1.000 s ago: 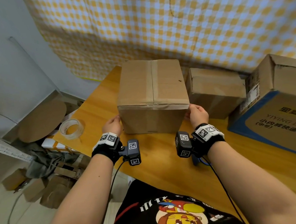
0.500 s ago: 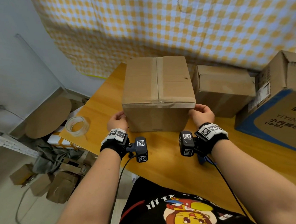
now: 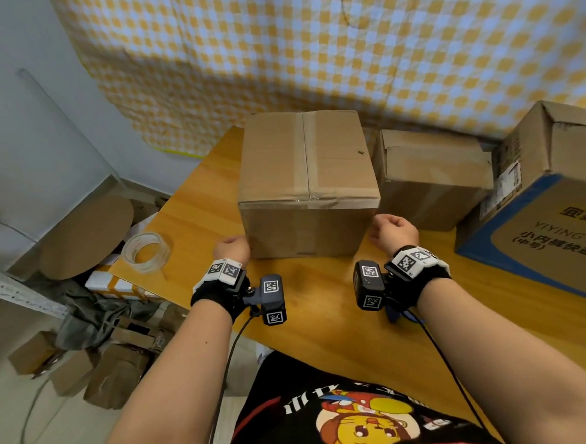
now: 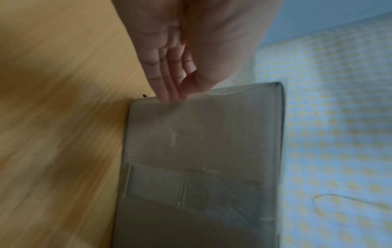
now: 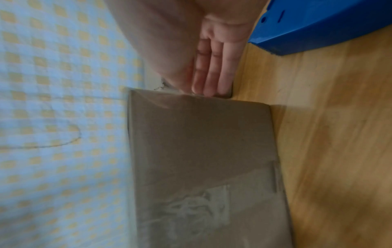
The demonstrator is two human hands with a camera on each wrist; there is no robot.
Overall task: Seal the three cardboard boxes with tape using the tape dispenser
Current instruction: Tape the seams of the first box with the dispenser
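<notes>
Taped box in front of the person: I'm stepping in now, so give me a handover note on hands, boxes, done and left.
Left hand: open, straight fingers against the taped box's left side.
Right hand: open, fingers flat by its right side.
Taped box stands mid-table, tape along its top seam: done.
Small box sits behind right; printed box far right, flap raised, seemingly unsealed.
Blue tape dispenser lies near the right wrist.
Left: check and tape the other two.

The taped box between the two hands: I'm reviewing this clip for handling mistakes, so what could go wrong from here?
1. The left hand and right hand touch the taped box only with straight fingers at its side edges, so it may slip or twist if lifted.
2. The smaller box stands close on its right and could get bumped.
3. The tape roll lies near the table's left edge and could be knocked off.
</notes>
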